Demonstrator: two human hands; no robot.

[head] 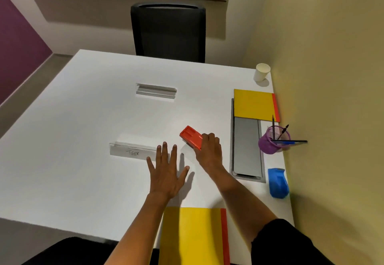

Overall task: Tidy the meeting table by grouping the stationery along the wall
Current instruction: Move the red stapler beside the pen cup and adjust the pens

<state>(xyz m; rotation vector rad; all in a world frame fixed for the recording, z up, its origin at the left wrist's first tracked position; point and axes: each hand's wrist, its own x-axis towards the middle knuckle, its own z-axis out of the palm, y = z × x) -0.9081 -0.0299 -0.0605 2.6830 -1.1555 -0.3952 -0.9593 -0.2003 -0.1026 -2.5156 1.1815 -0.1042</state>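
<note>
Gripping the red stapler (191,137) mid-table with the right hand (208,150), left hand (166,169) lying flat and spread, while the blue holder (278,183), purple cup (273,140) and one notebook (254,104) are sitting by the wall, near notebook (193,235) remaining.

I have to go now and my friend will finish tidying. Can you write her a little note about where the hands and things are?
Right hand: gripping the red stapler, mid-table.
Left hand: open, flat on the table, holding nothing.
Already by the wall: paper cup, yellow notebook, purple pen pot, blue hole punch.
Left to do: move the stapler, the "TIGER" name card and the near yellow notebook to the wall.
</note>
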